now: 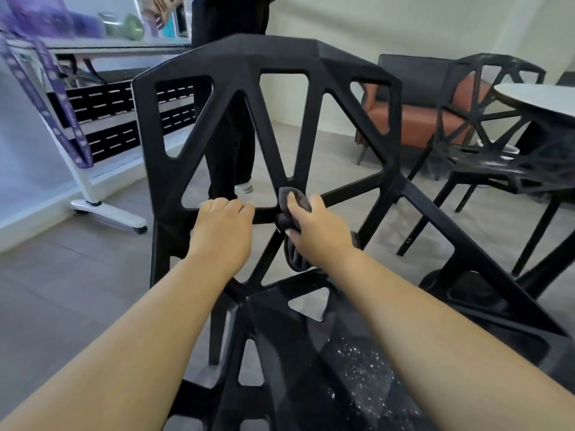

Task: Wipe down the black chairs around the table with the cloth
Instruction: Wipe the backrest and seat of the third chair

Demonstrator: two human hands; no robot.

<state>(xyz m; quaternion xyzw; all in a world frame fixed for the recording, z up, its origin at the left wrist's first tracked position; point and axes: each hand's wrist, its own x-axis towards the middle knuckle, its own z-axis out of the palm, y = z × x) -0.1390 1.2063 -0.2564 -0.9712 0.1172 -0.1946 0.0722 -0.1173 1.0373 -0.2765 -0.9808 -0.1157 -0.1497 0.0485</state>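
Observation:
A black chair (249, 60) with a cut-out geometric back stands right in front of me, its seat below my arms and speckled with white dust. My left hand (222, 227) grips a horizontal bar low on the backrest. Just to its right, my right hand (317, 227) holds a dark grey cloth (294, 199) bunched around the joint where the backrest bars meet; part of the cloth hangs below my palm. A second black chair (485, 104) of the same design stands at the right by a white table (535, 99).
A person in dark trousers (230, 144) stands just behind the chair back. A white wheeled desk frame (84, 181) with black perforated panels is at the left. A dark armchair with orange cushions (413, 116) sits against the far wall. Grey floor lies between.

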